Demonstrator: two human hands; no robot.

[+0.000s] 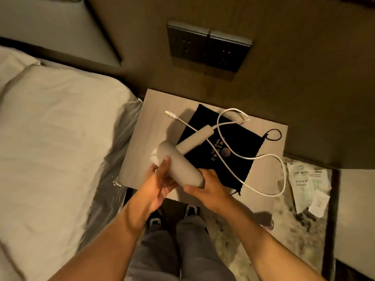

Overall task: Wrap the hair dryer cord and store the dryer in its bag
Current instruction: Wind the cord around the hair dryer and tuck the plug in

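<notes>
Both grips, left hand and right hand, clasp the dryer above the cord sprawled across the bag.

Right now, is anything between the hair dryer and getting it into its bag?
Yes. The hair dryer, held by both hands, has its cord sprawled unwrapped across the black bag, which lies flat on the nightstand; its opening looks closed.

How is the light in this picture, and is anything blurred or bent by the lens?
Head view: dim, warm light; the hands and dryer cast soft shadows on the table. The bag is nearly featureless black. Wide-angle bending curves the bed edge. Floor papers are too blurred to read.
</notes>
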